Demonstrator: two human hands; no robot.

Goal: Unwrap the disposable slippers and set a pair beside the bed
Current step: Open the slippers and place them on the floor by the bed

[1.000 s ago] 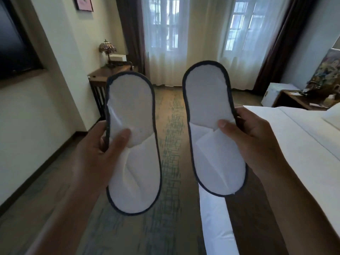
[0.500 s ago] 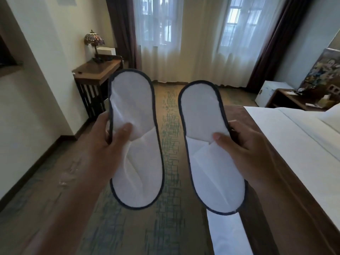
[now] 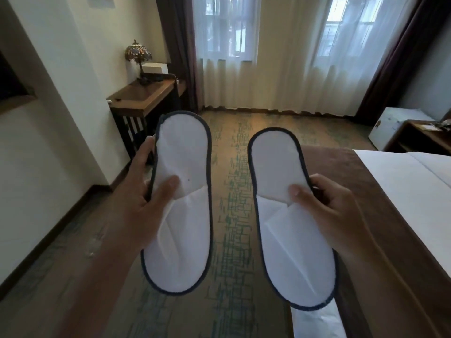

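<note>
1. The left hand pinched the left slipper at its outer edge, thumb pressed on the insole just above the folded strap, fingers behind.
2. The right hand pinched the right slipper likewise, thumb on top.
3. Both slippers were unwrapped, held in the air apart, toes toward the person, above the carpet.
4. The bed lay just right of the right hand's grip.
</note>
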